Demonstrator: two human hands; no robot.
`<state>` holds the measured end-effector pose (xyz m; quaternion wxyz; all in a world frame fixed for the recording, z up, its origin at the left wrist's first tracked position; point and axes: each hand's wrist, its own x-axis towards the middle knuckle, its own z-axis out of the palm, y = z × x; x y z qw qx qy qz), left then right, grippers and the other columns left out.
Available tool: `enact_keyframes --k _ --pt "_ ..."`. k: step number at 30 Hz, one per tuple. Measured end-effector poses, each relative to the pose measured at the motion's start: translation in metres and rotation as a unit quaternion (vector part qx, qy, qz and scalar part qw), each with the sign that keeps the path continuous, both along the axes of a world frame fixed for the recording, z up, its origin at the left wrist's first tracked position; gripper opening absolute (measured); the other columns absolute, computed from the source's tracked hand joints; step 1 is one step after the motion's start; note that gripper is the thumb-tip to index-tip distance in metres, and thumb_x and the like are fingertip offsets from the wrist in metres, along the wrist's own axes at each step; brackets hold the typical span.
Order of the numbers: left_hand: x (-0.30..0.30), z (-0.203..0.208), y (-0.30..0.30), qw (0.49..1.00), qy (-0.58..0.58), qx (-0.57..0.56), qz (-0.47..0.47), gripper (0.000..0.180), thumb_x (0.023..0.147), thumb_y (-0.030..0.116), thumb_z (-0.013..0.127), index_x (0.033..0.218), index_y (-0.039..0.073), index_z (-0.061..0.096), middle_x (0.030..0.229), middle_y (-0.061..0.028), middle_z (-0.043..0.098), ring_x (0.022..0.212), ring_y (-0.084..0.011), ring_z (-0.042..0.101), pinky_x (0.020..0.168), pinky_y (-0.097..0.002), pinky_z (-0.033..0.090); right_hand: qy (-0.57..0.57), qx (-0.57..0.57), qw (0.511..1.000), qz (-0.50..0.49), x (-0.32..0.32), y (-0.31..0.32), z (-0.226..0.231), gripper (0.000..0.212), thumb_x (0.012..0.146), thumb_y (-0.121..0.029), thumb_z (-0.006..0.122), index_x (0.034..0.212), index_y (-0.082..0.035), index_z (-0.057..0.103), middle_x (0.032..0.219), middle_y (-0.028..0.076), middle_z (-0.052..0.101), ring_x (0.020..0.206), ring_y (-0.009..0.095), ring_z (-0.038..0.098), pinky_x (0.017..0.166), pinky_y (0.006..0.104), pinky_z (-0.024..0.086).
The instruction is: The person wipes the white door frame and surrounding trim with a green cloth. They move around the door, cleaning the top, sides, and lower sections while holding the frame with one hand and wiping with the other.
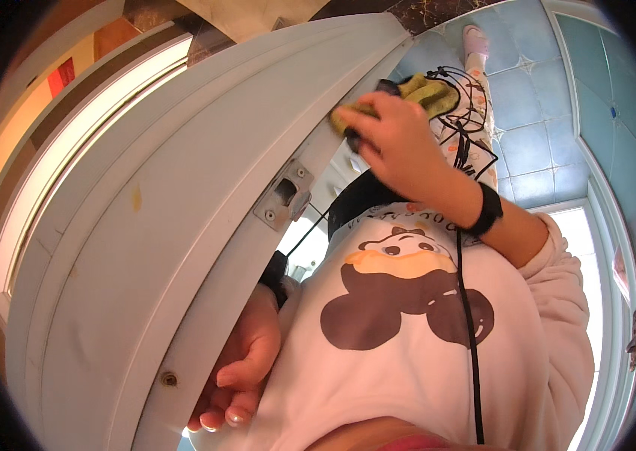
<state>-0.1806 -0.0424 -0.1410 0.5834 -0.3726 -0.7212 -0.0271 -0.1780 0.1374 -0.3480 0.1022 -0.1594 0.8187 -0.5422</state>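
Observation:
A white door [182, 173] stands on the left with its narrow edge toward me. My right hand [400, 139], with a black band at the wrist, grips a yellow-green cloth [432, 96] with dark trim. Part of the cloth is pressed to the door's edge under my fingers; the rest hangs out beyond my knuckles. Lower along that edge sits a metal latch plate [285, 193] with screws. My left hand [246, 353] is low beside the door edge, partly hidden by it, its fingers loosely bent and apart with nothing seen in them.
Black cables [464, 120] hang in loops past my right forearm, and one runs down my printed sweatshirt [408, 361]. Beyond are blue floor tiles [532, 105] and my foot in a pink slipper [475, 43]. A blue-green panel [626, 128] with a white frame rises at the right.

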Motion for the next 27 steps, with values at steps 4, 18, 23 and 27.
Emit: enact_keyframes --k 4,18,23,27 --pt "-0.002 -0.005 0.002 1.000 0.009 0.025 -0.015 0.026 0.088 0.004 0.050 0.112 0.011 0.053 0.127 -0.0048 0.056 0.132 -0.0228 0.046 0.113 -0.0494 0.038 0.009 -0.017 1.000 -0.004 0.002 -0.001 -0.003 0.046 0.077 -0.006 0.067 0.122 -0.016 0.069 0.114 0.008 0.062 0.105 0.029 0.060 0.087 0.0448 0.044" --pt "0.000 -0.003 0.003 1.000 0.007 0.017 -0.019 0.026 0.087 0.004 0.050 0.112 0.011 0.051 0.125 -0.0068 0.054 0.131 -0.0236 0.045 0.113 -0.0488 0.036 0.091 0.081 0.992 0.014 0.014 -0.004 0.018 0.050 0.078 -0.004 0.064 0.128 -0.010 0.064 0.120 0.009 0.059 0.102 0.029 0.059 0.084 0.0418 0.046" --pt "-0.007 0.001 -0.001 0.999 -0.006 -0.011 -0.039 0.033 0.087 0.002 0.052 0.116 0.009 0.067 0.126 -0.0125 0.068 0.129 -0.0307 0.057 0.111 -0.0513 0.045 0.130 0.153 0.980 0.019 0.003 -0.009 0.027 0.034 0.077 -0.015 0.064 0.111 -0.009 0.065 0.100 0.004 0.057 0.088 0.022 0.057 0.075 0.0347 0.044" --pt "-0.010 0.000 -0.004 0.998 0.046 0.008 -0.043 0.032 0.087 0.002 0.053 0.115 0.007 0.068 0.125 -0.0138 0.068 0.128 -0.0314 0.057 0.109 -0.0505 0.047 0.136 0.167 0.976 0.035 0.000 -0.014 0.029 0.038 0.078 -0.014 0.064 0.116 -0.009 0.064 0.106 0.006 0.058 0.092 0.023 0.058 0.078 0.0363 0.045"
